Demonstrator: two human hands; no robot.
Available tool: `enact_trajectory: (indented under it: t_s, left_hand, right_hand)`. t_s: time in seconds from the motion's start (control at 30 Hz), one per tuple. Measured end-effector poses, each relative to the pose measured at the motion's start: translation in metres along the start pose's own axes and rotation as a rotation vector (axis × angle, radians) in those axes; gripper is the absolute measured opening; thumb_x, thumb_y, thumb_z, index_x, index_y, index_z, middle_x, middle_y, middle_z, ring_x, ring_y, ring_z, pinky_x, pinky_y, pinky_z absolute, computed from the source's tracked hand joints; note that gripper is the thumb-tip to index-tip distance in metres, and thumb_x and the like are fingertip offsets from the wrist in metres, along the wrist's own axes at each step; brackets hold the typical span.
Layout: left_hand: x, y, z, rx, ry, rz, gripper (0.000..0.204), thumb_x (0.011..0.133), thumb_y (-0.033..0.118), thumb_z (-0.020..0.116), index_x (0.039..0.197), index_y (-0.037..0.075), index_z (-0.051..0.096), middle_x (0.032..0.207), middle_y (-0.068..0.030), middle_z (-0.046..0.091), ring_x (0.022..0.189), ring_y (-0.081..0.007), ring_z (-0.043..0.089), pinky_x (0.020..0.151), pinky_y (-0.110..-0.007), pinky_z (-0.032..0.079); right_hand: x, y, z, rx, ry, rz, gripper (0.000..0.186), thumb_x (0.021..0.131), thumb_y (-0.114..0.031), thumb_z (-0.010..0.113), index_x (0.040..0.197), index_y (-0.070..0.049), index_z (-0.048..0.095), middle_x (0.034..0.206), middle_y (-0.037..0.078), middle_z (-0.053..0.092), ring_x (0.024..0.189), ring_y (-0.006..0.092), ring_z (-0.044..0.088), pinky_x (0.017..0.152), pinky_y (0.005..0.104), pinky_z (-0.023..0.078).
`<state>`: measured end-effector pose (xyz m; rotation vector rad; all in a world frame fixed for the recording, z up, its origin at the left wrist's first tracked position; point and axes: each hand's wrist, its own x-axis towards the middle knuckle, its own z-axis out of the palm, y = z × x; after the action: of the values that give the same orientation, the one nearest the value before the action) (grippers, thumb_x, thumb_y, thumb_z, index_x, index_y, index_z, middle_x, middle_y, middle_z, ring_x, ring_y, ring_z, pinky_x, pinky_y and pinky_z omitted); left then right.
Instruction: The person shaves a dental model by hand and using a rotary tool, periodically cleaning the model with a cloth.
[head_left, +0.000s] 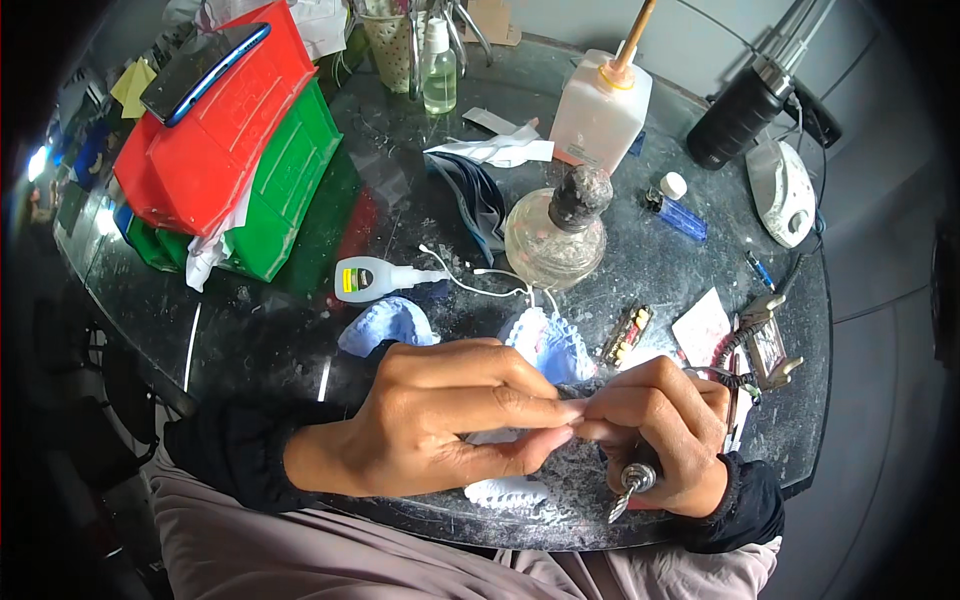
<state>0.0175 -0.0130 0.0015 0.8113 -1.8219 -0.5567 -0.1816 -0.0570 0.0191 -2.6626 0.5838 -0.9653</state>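
Right hand (665,430): fingers curled closed round a rotary tool (640,474), lower right of center, its fluted bit pointing down toward the table edge. Left hand (440,420): center of frame, thumb and fingers drawn together, tips meeting the right hand's fingertips. Can't tell if anything is pinched there; fingers cover it.

Tool sits below and right of where the fingertips meet. White tooth cast (505,492) lies just below the left hand, partly hidden by it. Blue tooth cast (550,345) just above the gap between the hands; second blue cast (390,325) above the left hand, left of center.

Further out: white squeeze bottle (375,279) left of center, glass burner (555,240) upper center, blue lighter (677,217) right of it. Square plastic bottle (600,115) top, right of center. Red bin (225,125) on green bin (290,185), upper left, phone (205,75) on top.
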Motion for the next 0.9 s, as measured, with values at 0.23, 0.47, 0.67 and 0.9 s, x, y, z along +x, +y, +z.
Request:
enact_trajectory:
  t_s: [0.23,0.47,0.67,0.9]
  left_hand:
    - [-0.008,0.012,0.009,-0.253,0.154,-0.237,0.016,0.064,-0.005,0.069,0.079,-0.004,0.066,0.072,-0.0149,0.064,0.06,-0.0145,0.062,0.047,-0.021,0.046]
    - [-0.012,0.004,0.026,-0.181,0.322,-0.074,0.013,0.064,-0.003,0.071,0.074,-0.001,0.063,0.066,-0.0147,0.061,0.05,-0.0155,0.061,0.042,-0.021,0.049]
    - [-0.018,0.007,0.023,-0.297,0.297,-0.147,0.027,0.062,-0.007,0.075,0.088,-0.004,0.068,0.078,-0.0148,0.066,0.064,-0.0177,0.066,0.052,-0.023,0.055]
    - [-0.012,0.0,0.037,-0.115,0.428,-0.046,0.016,0.069,0.01,0.068,0.064,0.001,0.057,0.056,-0.0082,0.052,0.041,-0.0098,0.053,0.035,-0.02,0.045]
  right_hand:
    - [0.004,0.01,0.0,-0.047,0.046,0.102,0.048,0.06,-0.047,0.075,0.073,-0.005,0.057,0.061,0.001,0.051,0.044,0.0118,0.051,0.037,0.0243,0.038]
    - [0.0,0.007,0.0,-0.002,-0.154,0.234,0.065,0.052,-0.071,0.063,0.061,-0.009,0.048,0.053,0.0,0.043,0.039,0.0148,0.041,0.04,0.0277,0.03]
    - [-0.001,0.003,0.003,0.018,-0.184,0.289,0.065,0.059,-0.073,0.058,0.059,-0.01,0.045,0.053,0.001,0.041,0.039,0.017,0.04,0.04,0.0293,0.029]
    - [0.0,0.003,0.003,0.034,-0.196,0.307,0.064,0.062,-0.072,0.058,0.058,-0.01,0.043,0.052,0.001,0.039,0.04,0.0187,0.042,0.041,0.0298,0.03]
